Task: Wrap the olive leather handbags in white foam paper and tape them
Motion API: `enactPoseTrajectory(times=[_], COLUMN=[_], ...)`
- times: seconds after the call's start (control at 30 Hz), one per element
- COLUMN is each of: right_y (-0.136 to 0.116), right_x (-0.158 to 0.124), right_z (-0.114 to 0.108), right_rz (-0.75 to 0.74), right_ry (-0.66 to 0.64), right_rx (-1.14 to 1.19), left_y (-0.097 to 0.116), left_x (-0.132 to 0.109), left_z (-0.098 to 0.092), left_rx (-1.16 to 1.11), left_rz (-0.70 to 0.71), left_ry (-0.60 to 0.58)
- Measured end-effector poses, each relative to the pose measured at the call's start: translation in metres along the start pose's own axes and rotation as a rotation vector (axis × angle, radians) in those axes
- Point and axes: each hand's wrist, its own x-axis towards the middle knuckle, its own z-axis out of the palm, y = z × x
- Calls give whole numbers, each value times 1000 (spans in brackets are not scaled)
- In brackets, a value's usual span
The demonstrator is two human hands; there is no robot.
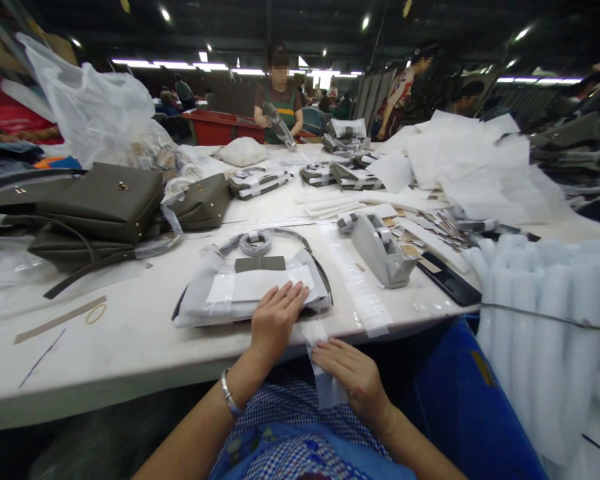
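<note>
A handbag wrapped in white paper and clear tape (240,287) lies near the table's front edge, a coiled, wrapped strap (255,243) at its top. Flat on the right part of its white paper rests my left hand (277,317), fingers stretched out. Below and to the right, my right hand (353,373) is at the table's edge, its fingers extended against a strip of clear tape (325,380) that hangs over the edge. Whether the fingers grip the strip is hard to see. A grey tape dispenser (383,253) stands to the right of the bag.
Dark olive handbags (110,200) are piled at the left. White sheets (475,157) lie at the back right, with a black phone-like object (447,280) nearer. White foam rolls (545,333) and a blue bin (460,400) stand front right. A person (279,100) works across the table.
</note>
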Motion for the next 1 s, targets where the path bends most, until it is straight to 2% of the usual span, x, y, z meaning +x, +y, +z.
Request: enactPoseTrajectory(times=[0.17,0.27,0.37,0.5,0.6,0.7,0.83,1.0], right_y=[-9,-1,17,49,73,89,97,106], right_x=[19,48,84,126,143,151,160,177], right_z=[-20,-34,-39,-29,-13,0,9,16], right_rz=[-33,-49,-72,45,171,291,255,302], right_ry=[-22,-33,-76,-195,-293,-282,-341,-453], right_rx=[-14,-18,-37,-92,-95,-59,15,33], left_y=[-1,-1,-1,-2,-3,-4,-5,-6], left_x=[-4,-5,-5,-4,-5,-6,-2,3], left_z=[1,0,-2,-3,-1,0,-3,-7], left_rx=[7,10,8,-18,-28,-65,-136,-166], left_rz=[17,35,50,68,64,38,1,-64], left_ry=[-26,-39,-46,-39,-30,24,95,77])
